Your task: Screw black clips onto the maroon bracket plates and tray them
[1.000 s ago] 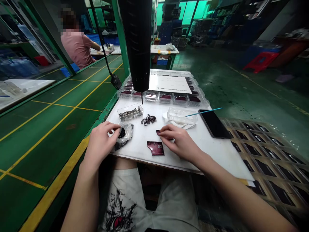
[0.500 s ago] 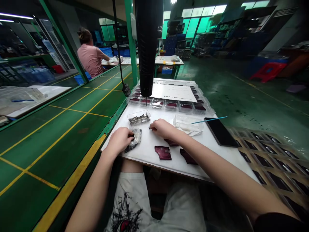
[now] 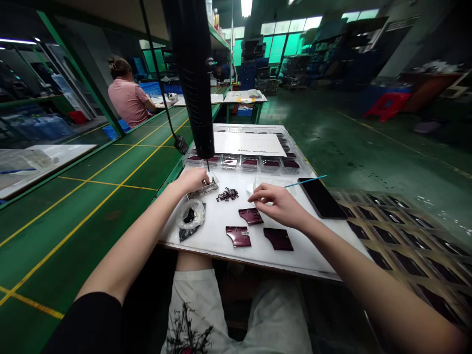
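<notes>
My left hand (image 3: 192, 180) reaches into the small clear box of metal parts (image 3: 205, 188) at the board's left rear, fingers curled over it. My right hand (image 3: 275, 202) hovers above the white board (image 3: 228, 236), fingers pinched together; what it holds is too small to make out. Three dark red plates (image 3: 250, 216) (image 3: 238, 236) (image 3: 279, 238) lie just in front of it. A small heap of black clips (image 3: 227, 195) sits between my hands. A clear bag with black parts (image 3: 190, 217) lies at the left.
A black hanging screwdriver (image 3: 191, 78) dangles over the box. Clear trays of red parts (image 3: 243, 161) with a white sheet line the back. A black phone (image 3: 322, 198) and blue stick (image 3: 305, 181) lie right. Trays of dark parts (image 3: 405, 231) are at far right. A person in pink sits behind.
My left hand left the clear bag and reached forward to the clear box. My right hand pulled back from the black clips toward the right. Three red plates now lie exposed.
</notes>
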